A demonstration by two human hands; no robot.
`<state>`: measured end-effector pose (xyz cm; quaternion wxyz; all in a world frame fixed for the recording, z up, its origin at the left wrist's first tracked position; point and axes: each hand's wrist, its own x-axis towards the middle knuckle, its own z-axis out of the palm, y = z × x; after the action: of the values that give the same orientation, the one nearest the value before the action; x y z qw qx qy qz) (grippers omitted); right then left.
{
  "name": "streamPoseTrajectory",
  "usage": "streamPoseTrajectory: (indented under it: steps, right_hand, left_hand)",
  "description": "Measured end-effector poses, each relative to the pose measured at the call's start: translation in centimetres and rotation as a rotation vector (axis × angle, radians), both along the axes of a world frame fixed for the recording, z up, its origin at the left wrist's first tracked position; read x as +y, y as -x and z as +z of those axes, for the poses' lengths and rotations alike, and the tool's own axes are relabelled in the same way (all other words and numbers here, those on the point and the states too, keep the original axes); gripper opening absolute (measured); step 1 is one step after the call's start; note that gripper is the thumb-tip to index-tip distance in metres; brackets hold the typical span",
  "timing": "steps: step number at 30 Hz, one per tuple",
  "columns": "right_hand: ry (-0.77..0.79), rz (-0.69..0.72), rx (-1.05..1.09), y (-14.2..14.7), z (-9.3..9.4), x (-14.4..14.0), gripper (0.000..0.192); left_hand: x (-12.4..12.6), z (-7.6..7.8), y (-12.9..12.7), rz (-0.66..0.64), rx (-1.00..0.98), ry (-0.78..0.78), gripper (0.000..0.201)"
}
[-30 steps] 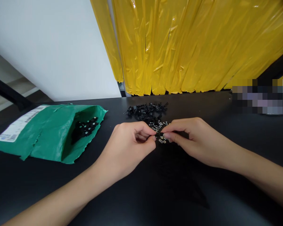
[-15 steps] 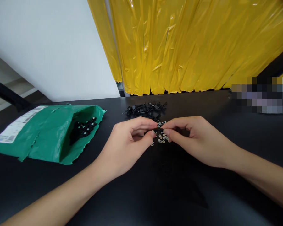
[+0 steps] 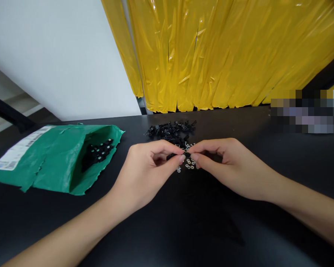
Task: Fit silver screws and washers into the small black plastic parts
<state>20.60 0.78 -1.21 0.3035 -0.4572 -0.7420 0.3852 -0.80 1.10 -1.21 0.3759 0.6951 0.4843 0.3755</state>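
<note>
Two bare forearms reach over a matte black counter (image 3: 183,230). The left hand (image 3: 144,170) and right hand (image 3: 228,165) meet fingertip to fingertip, each pinched nearly closed on the same small black plastic part (image 3: 178,155), held just above the counter. Directly beneath that part lies a loose scatter of tiny silver washers and screws (image 3: 188,164). The part is small and held only by fingertips, so it could slip, fall among the washers and knock them about. Just beyond the part sits a low pile of similar black plastic pieces (image 3: 171,130). Well to the left of the part, a torn green plastic mailing bag (image 3: 55,157) lies flat, its open mouth showing more black pieces with pale dots (image 3: 98,152) inside. Farthest back hang glossy yellow plastic strips (image 3: 225,55).
</note>
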Motion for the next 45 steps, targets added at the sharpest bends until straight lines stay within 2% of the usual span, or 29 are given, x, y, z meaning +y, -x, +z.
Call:
streamPoseTrajectory:
  steps: [5, 9, 14, 21, 24, 28, 33, 38, 45]
  right_hand:
    - [-0.048, 0.01, -0.03, 0.3, 0.2, 0.0, 0.023]
    - [-0.122, 0.065, -0.061, 0.3, 0.2, 0.0, 0.022]
    - [-0.12, 0.082, 0.03, -0.1, 0.4, 0.0, 0.019]
    - [-0.09, 0.062, 0.086, -0.1, 0.4, -0.1, 0.018]
    - [-0.09, 0.047, 0.082, -0.1, 0.4, -0.1, 0.019]
    - [-0.072, 0.008, 0.096, -0.2, 0.5, 0.0, 0.027]
    - [-0.04, -0.027, 0.116, -0.3, 0.3, 0.1, 0.033]
    - [-0.043, -0.05, 0.126, -0.1, 0.3, 0.0, 0.032]
    - [-0.114, -0.094, 0.1, 0.2, 0.1, -0.1, 0.032]
  left_hand:
    - [-0.3, 0.3, 0.1, -0.016, 0.019, -0.026, 0.004]
    - [-0.4, 0.7, 0.0, -0.048, -0.02, 0.034, 0.003]
    - [-0.1, 1.3, 0.1, -0.104, -0.142, 0.123, 0.003]
    - [0.2, 1.4, 0.2, -0.103, -0.186, 0.137, 0.005]
    - [0.5, 1.1, 0.5, -0.162, -0.269, 0.192, 0.012]
    - [1.0, 0.7, 1.1, -0.23, -0.45, 0.33, 0.032]
    - [1.2, 0.6, 1.1, -0.279, -0.422, 0.439, 0.036]
    - [0.9, 0.2, 0.8, -0.284, -0.415, 0.419, 0.035]
    - [1.2, 0.1, 0.8, -0.216, -0.39, 0.344, 0.031]
